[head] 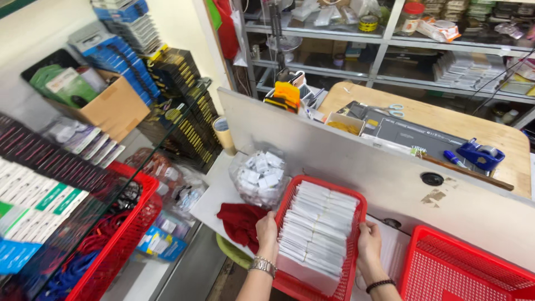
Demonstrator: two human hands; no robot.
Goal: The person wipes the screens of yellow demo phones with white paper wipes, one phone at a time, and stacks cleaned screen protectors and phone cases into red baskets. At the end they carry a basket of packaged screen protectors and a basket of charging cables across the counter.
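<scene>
A red plastic basket [355, 200] sits on the white counter in front of me, filled with rows of flat white packets [317, 226]. My left hand [267, 231], with a metal watch on the wrist, grips the basket's left rim. On the basket's right rim rests my right hand [369, 242], fingers curled over the edge, a dark band on its wrist. Both hands hold the basket at its near end.
A dark red cloth [241, 220] and a clear bag of small white packets [261, 175] lie left of the basket. An empty red basket [462, 270] stands right. A grey partition [345, 147] rises behind. Another red basket [131, 223] and stacked boxes fill the left.
</scene>
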